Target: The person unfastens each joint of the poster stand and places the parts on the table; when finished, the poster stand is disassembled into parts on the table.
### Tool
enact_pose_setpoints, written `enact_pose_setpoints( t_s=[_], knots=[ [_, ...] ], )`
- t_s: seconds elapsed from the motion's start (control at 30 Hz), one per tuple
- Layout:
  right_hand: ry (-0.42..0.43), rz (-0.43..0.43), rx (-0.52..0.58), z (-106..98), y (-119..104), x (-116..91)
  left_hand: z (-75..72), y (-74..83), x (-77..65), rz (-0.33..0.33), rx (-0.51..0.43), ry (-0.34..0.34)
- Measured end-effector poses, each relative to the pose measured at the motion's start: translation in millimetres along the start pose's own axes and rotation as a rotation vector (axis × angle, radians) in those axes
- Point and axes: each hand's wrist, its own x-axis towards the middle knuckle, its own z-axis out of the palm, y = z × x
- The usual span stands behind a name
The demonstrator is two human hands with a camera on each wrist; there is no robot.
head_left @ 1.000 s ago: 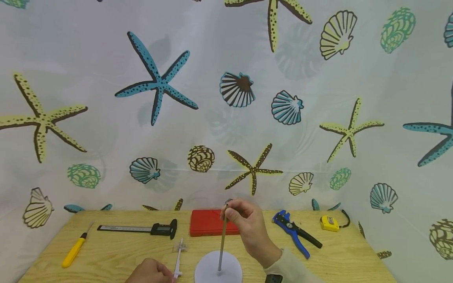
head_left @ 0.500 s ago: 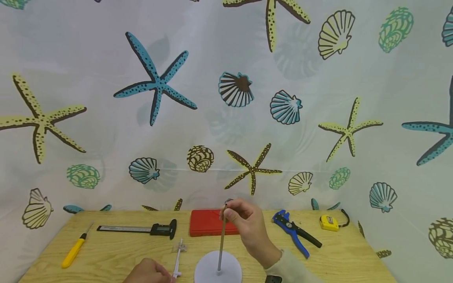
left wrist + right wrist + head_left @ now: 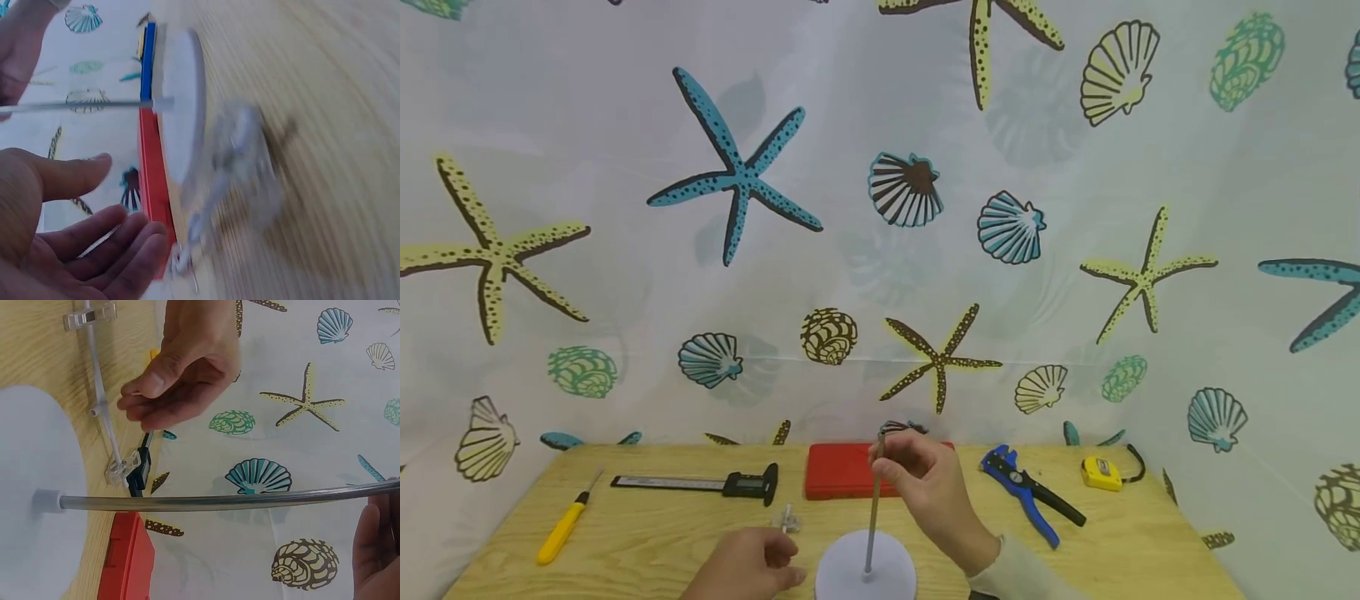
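A thin metal rod [image 3: 873, 521] rises from the collar of a white round base [image 3: 891, 558] on the table. My right hand [image 3: 931, 490] pinches the rod near its top end between thumb and fingers. Left of the base, my left hand [image 3: 745, 565] is raised with nothing in it, thumb and fingers apart. In the right wrist view it hangs above a thin white plastic stick [image 3: 97, 375], which lies on the table with a clear clip [image 3: 124, 467] at one end and another clear clip [image 3: 91, 317] further along. The head view hides most of that stick behind the left hand.
Behind the base lies a red case [image 3: 831, 471]. Digital calipers [image 3: 748, 486] and a yellow-handled screwdriver-like tool [image 3: 561, 529] lie to the left. Blue-and-black wire strippers [image 3: 1018, 487] and a yellow tape measure [image 3: 1101, 474] are at the right. A patterned curtain [image 3: 850, 275] hangs behind the table.
My left hand has come up off the near end of the white stick and moved to the right, its fingers spreading. The right hand still holds the metal rod.
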Motion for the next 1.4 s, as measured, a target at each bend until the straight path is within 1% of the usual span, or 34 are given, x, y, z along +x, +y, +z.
enact_pose_setpoints(
  t_s=[0.07, 0.13, 0.27, 0.37, 0.47, 0.57, 0.63, 0.7, 0.77, 0.87, 1.0, 1.07, 1.3, 1.4],
  knots=[
    [0.005, 0.0, -0.044, 0.2, 2.4, -2.6, 6.7, 10.0, 0.8, 0.039, -0.038, -0.022],
    [0.005, -0.01, -0.076, 0.7, 5.3, -4.1, 12.6, 18.2, 2.4, 0.097, -0.059, -0.025],
    [-0.018, -0.028, -0.127, 0.9, 11.0, -6.0, 21.1, 30.7, 8.1, 0.185, -0.089, -0.028],
    [-0.037, -0.001, -0.159, 0.3, 13.6, -8.1, 27.8, 36.5, 13.5, 0.237, -0.112, -0.05],
    [-0.062, 0.064, -0.164, 0.4, 10.7, -10.4, 36.0, 39.7, 18.2, 0.272, -0.125, -0.059],
    [-0.101, 0.106, -0.179, 2.0, 3.3, -12.8, 45.1, 39.9, 21.8, 0.278, -0.111, -0.036],
    [-0.129, 0.111, -0.19, 3.0, 0.9, -14.6, 51.1, 38.8, 24.1, 0.266, -0.102, -0.02],
    [-0.157, 0.098, -0.215, 3.1, 9.1, -17.4, 55.8, 36.9, 26.8, 0.251, -0.091, -0.011],
    [-0.182, 0.066, -0.239, 2.5, 21.1, -20.6, 59.3, 34.9, 28.8, 0.242, -0.081, -0.012],
    [-0.204, 0.056, -0.265, 1.1, 38.8, -25.7, 62.1, 33.3, 30.7, 0.203, -0.077, -0.029],
    [-0.204, 0.075, -0.27, 0.1, 46.9, -31.7, 65.4, 32.9, 31.1, 0.15, -0.087, -0.041],
    [-0.202, 0.077, -0.271, -0.1, 51.1, -34.1, 66.8, 33.2, 31.3, 0.138, -0.088, -0.04],
    [-0.229, 0.134, -0.252, -1.6, 62.8, -41.4, 69.7, 31.3, 32.8, 0.145, -0.096, -0.038],
    [-0.243, 0.122, -0.262, -1.8, 66.4, -44.0, 71.4, 29.3, 33.7, 0.167, -0.093, -0.028]
  ],
)
